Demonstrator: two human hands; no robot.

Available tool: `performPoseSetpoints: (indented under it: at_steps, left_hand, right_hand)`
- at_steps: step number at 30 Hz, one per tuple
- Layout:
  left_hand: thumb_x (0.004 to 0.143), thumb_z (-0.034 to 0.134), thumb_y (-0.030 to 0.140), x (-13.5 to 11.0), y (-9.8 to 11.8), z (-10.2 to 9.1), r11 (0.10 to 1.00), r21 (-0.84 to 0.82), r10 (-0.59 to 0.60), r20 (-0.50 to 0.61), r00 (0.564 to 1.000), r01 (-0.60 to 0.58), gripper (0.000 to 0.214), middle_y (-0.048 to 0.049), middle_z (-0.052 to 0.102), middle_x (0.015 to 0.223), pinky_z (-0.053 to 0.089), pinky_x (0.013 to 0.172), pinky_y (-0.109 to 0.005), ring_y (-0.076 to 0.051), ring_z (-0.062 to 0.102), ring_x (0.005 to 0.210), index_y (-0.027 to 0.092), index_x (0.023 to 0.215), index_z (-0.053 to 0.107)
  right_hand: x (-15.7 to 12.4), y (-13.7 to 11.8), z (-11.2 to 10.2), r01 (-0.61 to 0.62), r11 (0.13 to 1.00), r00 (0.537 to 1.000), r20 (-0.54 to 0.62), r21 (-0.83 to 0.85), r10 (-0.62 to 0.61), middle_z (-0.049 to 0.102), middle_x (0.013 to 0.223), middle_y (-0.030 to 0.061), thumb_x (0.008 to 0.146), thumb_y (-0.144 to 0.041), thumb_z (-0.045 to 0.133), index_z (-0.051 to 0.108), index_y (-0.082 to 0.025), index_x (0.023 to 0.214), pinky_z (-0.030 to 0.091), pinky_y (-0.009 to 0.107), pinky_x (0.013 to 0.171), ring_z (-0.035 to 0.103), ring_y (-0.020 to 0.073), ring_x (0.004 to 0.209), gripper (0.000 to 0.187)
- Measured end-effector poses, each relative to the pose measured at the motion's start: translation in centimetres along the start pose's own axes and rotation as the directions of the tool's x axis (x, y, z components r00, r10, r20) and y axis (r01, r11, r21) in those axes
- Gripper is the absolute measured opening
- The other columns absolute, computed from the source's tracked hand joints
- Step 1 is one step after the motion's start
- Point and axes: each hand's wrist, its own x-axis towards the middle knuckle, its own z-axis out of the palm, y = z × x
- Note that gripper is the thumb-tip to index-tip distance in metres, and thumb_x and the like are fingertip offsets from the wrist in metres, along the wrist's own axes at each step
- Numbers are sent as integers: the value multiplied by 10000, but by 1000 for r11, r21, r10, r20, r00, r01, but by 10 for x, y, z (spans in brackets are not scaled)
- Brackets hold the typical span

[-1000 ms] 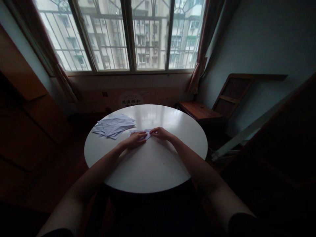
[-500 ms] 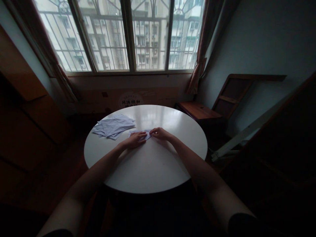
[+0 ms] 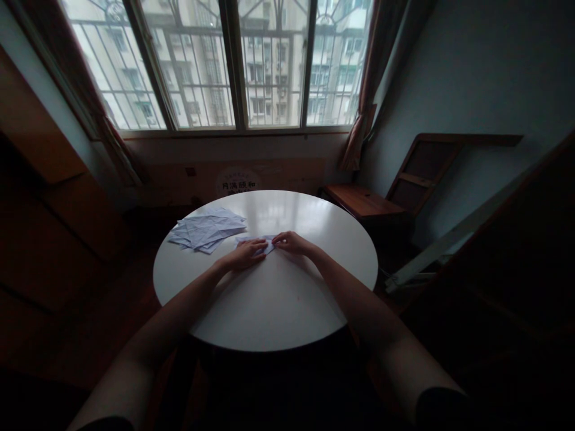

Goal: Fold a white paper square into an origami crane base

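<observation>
A small folded sheet of paper (image 3: 269, 246) lies on the round white table (image 3: 269, 311), partly covered by my hands. My left hand (image 3: 245, 254) rests flat over its left part, fingers stretched out and pointing right. At the paper's right end, my right hand (image 3: 291, 243) pinches the edge between thumb and fingertips. To the left of my hands, a loose pile of creased white papers (image 3: 206, 230) is spread near the table's far left edge.
A wooden chair (image 3: 363, 202) stands behind the table on the right. Against the wall below the barred window (image 3: 269, 78) is a cardboard panel (image 3: 287, 175) with printed characters. Wooden cabinets (image 3: 81, 209) line the left side.
Almost nothing differs. Both hands stay on the paper in the same place, and the pile of papers has not moved.
</observation>
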Motion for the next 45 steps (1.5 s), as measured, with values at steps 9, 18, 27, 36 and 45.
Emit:
performPoseSetpoints:
  at_steps: [9, 18, 27, 36, 45]
  left_hand:
    - [930, 443, 442, -1, 5, -5, 1000, -7, -26, 10, 1000, 26, 526, -122, 446, 1465, 301, 1124, -445, -288, 400, 1361, 205, 1399, 465]
    - [928, 456, 438, -2, 5, -4, 1000, -10, -9, -15, 1000, 9, 501, -118, 473, 1445, 309, 1119, -455, -293, 418, 1348, 215, 1376, 492]
    - [916, 469, 454, 0, 0, 0, 1000, -16, -2, -27, 1000, 2, 503, -113, 482, 1438, 319, 1112, -450, -285, 424, 1343, 216, 1357, 514]
    - [923, 462, 421, -1, 2, -3, 998, -58, 4, -122, 992, -12, 330, -68, 617, 1272, 418, 1019, -394, -234, 577, 1162, 237, 1105, 667]
    - [956, 364, 445, -1, 4, -4, 997, -22, -79, 38, 996, 80, 525, -116, 394, 1500, 250, 1134, -501, -293, 330, 1402, 201, 1416, 429]
  right_hand:
    - [1, 1, 3, -2, 1000, 1000, -3, 12, 3, 735, 930, 87, 783, -129, 595, 766, -133, 920, 469, 245, 723, 628, 148, 768, 219]
    - [-1, -2, 0, 2, 1000, 1000, 4, 15, -2, 733, 922, 96, 789, -141, 596, 764, -120, 933, 464, 253, 711, 613, 147, 746, 222]
    - [-2, -5, -2, -26, 1000, 1000, 9, -14, 26, 728, 869, 77, 793, -165, 600, 767, -133, 958, 445, 239, 681, 590, 134, 708, 237]
    - [-4, -9, -4, -52, 998, 998, 37, -31, 54, 733, 806, 64, 793, -177, 604, 771, -152, 981, 415, 222, 635, 571, 119, 654, 253]
    - [-5, -13, -1, -2, 998, 997, 81, 56, -3, 756, 906, 72, 794, -216, 606, 764, -155, 999, 445, 242, 700, 605, 135, 712, 266]
